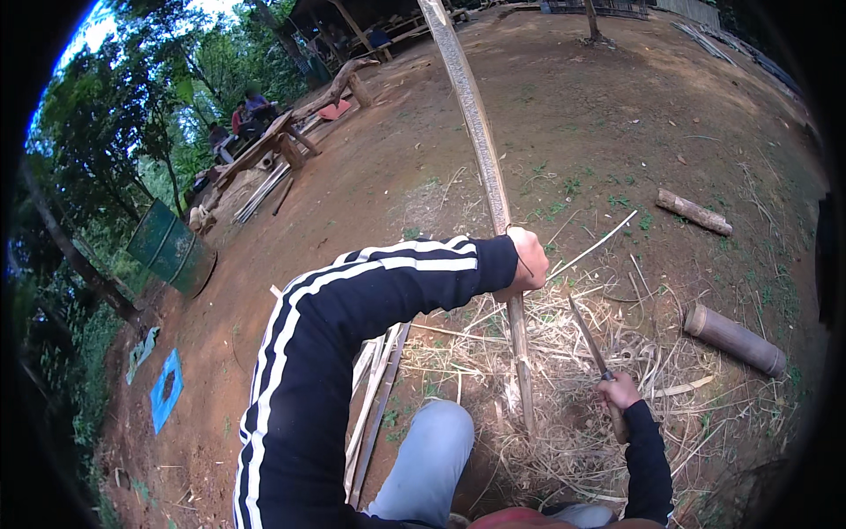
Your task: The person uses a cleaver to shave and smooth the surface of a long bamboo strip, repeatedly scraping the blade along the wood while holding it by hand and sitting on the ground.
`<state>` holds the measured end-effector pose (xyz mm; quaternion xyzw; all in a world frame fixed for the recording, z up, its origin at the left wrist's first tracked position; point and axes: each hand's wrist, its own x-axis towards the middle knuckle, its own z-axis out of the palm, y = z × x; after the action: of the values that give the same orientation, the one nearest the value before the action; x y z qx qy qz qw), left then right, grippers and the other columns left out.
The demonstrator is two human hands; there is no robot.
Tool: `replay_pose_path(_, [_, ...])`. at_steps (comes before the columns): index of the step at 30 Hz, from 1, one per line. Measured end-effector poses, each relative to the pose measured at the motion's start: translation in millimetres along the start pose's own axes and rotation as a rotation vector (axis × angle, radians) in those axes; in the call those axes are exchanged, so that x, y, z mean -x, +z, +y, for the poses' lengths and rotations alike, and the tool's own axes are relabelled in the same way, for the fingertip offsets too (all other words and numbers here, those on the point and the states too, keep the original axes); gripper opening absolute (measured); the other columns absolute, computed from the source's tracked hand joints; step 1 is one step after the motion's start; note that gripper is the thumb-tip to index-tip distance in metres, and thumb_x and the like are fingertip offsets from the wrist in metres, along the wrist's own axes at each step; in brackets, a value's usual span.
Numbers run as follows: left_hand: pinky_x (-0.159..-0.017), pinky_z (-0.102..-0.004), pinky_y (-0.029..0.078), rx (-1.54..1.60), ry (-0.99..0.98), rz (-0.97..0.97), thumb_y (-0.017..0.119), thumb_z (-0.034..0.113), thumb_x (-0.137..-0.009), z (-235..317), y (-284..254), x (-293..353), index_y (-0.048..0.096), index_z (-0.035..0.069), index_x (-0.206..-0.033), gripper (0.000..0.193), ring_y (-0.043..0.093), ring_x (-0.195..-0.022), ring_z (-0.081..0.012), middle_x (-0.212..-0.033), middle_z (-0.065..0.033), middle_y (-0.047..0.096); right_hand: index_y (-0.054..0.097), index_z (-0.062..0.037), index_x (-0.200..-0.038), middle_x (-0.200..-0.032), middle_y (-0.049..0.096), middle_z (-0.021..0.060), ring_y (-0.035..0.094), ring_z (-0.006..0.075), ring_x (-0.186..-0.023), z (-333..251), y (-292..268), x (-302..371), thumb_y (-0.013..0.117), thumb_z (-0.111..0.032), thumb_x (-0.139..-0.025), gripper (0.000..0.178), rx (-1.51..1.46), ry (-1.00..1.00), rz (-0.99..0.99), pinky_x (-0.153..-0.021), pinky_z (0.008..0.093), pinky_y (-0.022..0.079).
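Observation:
A long, pale wooden pole slants up from the shavings on the ground and runs out past the top of the view. My left hand is closed around it about halfway up, my striped sleeve reaching across from the left. Lower right, my right hand grips the wooden handle of a machete. Its blade points up and to the left, apart from the pole. Pale shavings lie thick around the pole's lower end. My left knee is bent beside it.
Long split strips lie left of my knee. A bamboo section and a short log rest on the right. Farther off are a green drum, a blue sheet, and people near a rough wooden bench.

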<state>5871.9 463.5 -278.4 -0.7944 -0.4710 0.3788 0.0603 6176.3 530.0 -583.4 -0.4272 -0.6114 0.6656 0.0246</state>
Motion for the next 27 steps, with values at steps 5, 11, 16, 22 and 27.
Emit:
replay_pose_path(5, [-0.053, -0.0383, 0.055, -0.008, 0.056, 0.148, 0.077, 0.019, -0.052, 17, -4, 36, 0.067, 0.014, -0.071, 0.022, 0.067, -0.067, -0.0249, -0.064, -0.0036, 0.063, 0.054, 0.0041, -0.077, -0.06, 0.055, 0.0088, 0.053, 0.0183, -0.044, 3, 4, -4, 0.062, -0.007, -0.073, 0.014, -0.183, -0.009, 0.155, -0.04, 0.0324, 0.046])
replay_pose_path(11, [-0.046, -0.0365, 0.045, -0.212, 0.152, 0.504, 0.067, 0.022, -0.068, 47, -7, 51, 0.057, 0.016, -0.072, 0.013, 0.063, -0.058, -0.022, -0.057, 0.0023, 0.055, 0.055, 0.0039, -0.077, -0.059, 0.053, 0.0081, 0.052, 0.0174, -0.043, -14, 3, 21, 0.063, -0.007, -0.072, 0.014, -0.016, -0.098, 0.224, -0.04, 0.0321, 0.045])
replay_pose_path(16, [-0.084, -0.0357, 0.039, -0.469, 0.169, 0.721, 0.056, 0.025, -0.078, 76, -13, 86, 0.065, 0.016, -0.078, 0.012, 0.057, -0.089, -0.0177, -0.079, 0.0027, 0.059, 0.056, 0.0045, -0.078, -0.06, 0.055, 0.01, 0.055, 0.0205, -0.046, 0, 29, 63, 0.062, -0.004, -0.072, 0.012, -0.177, 0.002, 0.196, -0.041, 0.0342, 0.049])
replay_pose_path(22, [-0.109, -0.0473, 0.023, -0.696, -0.221, 0.89, 0.054, 0.035, -0.075, 143, -19, 139, 0.065, 0.013, -0.109, 0.041, 0.036, -0.129, -0.0255, -0.129, -0.005, 0.047, 0.057, 0.0065, -0.078, -0.06, 0.058, 0.0132, 0.058, 0.0225, -0.046, 7, 42, 154, 0.061, -0.004, -0.072, 0.013, 0.018, -0.038, 0.166, -0.043, 0.0349, 0.049])
replay_pose_path(27, [-0.114, -0.0507, 0.003, -0.246, -0.168, 1.209, 0.063, 0.044, -0.071, 182, -13, 174, 0.057, 0.03, -0.12, 0.051, 0.018, -0.14, -0.0288, -0.147, -0.0023, 0.029, 0.056, 0.0051, -0.08, -0.063, 0.058, 0.0126, 0.059, 0.0217, -0.049, 21, 83, 221, 0.059, -0.007, -0.075, 0.013, -0.26, -0.015, 0.18, -0.046, 0.0342, 0.049])
